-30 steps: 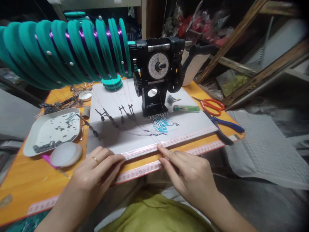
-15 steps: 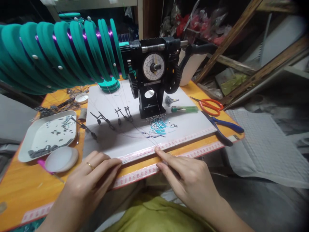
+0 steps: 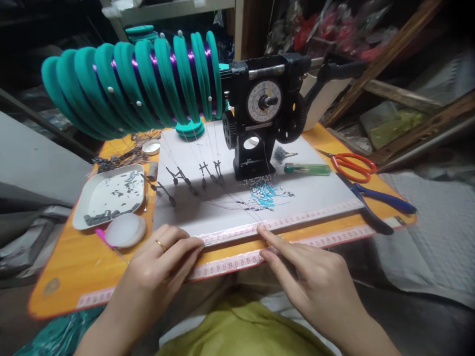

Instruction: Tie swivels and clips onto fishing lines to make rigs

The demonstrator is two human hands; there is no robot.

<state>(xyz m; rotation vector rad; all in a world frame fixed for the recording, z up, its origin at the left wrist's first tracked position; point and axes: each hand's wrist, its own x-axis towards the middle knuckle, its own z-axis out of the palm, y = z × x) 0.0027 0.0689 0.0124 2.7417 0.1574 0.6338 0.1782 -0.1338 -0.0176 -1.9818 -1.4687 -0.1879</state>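
Along the front edge of a white board (image 3: 174,200) runs a pink and white measuring tape (image 3: 230,231). My left hand (image 3: 163,262), a ring on one finger, rests at its left part with fingers bent and pressed together; what lies under the fingertips is hidden. My right hand (image 3: 315,277) presses its index fingertip on the tape, where thin fishing line (image 3: 250,212) comes down to it. The thumb sits lower, at a second measuring tape (image 3: 226,265) on the table edge. Just beyond lies a pile of light-blue pieces with white beads (image 3: 265,194).
Teal foam spools (image 3: 144,84) wound with purple line sit on a black winder (image 3: 260,113) with a dial. Around it are a tray of small parts (image 3: 107,190), a round white lid (image 3: 126,230), a green cutter (image 3: 308,169), orange scissors (image 3: 354,167) and blue pliers (image 3: 386,197).
My view has swung left, so the table and everything on it appear further right. Both hands keep about the same places on the tape.
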